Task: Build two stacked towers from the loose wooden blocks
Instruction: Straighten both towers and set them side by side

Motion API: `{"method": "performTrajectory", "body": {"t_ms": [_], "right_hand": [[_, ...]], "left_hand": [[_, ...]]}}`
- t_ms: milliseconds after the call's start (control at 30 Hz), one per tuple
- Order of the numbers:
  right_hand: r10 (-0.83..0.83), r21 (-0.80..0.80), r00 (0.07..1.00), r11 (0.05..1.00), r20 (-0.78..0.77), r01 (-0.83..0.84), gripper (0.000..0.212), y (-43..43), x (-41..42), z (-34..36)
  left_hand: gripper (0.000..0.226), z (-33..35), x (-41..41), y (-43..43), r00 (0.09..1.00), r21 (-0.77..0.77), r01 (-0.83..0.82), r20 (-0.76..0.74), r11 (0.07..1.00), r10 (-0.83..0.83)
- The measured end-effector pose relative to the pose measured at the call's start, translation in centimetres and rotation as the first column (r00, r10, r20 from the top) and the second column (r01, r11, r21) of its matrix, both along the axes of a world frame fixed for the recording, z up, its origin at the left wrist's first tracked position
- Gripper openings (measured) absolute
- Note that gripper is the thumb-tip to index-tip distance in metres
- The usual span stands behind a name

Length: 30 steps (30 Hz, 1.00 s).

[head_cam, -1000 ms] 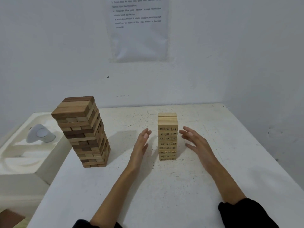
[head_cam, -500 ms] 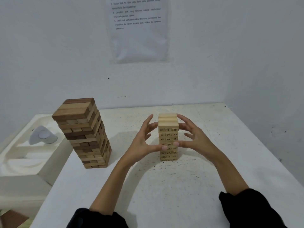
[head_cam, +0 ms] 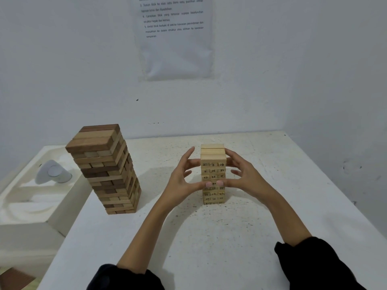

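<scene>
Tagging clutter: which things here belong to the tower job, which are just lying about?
Job: tall brown wooden block tower; short pale numbered wooden block tower, held by left hand and right hand.
Lying about: white foam tray; rounded white object in it; printed paper sheet.

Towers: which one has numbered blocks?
The shorter pale tower between the left hand and right hand: its block ends carry printed numbers. The taller brown tower has none.
</scene>
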State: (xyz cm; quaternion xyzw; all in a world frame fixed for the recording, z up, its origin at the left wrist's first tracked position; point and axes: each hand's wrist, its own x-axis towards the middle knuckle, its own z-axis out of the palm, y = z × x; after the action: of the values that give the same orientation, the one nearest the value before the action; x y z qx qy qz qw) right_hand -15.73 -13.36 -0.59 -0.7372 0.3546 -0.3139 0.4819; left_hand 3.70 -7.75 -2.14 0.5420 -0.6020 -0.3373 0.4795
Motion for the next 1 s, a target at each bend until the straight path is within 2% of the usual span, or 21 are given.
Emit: {"method": "performTrajectory", "body": {"t_ms": [467, 1000], "right_hand": [[-0.023, -0.006, 1.000, 1.000, 0.020, 0.023, 0.076, 0.16, 0.11, -0.19], [-0.041, -0.008, 0.999, 0.999, 0.033, 0.042, 0.077, 0.12, 0.25, -0.48]], "left_hand": [[0.090, -0.06, -0.32, -0.13, 1.000, -0.014, -0.007, -0.014, 1.000, 0.007], [0.098, 0.37, -0.82, -0.41, 0.998, -0.045, -0.023, -0.053, 0.999, 0.021]]}}
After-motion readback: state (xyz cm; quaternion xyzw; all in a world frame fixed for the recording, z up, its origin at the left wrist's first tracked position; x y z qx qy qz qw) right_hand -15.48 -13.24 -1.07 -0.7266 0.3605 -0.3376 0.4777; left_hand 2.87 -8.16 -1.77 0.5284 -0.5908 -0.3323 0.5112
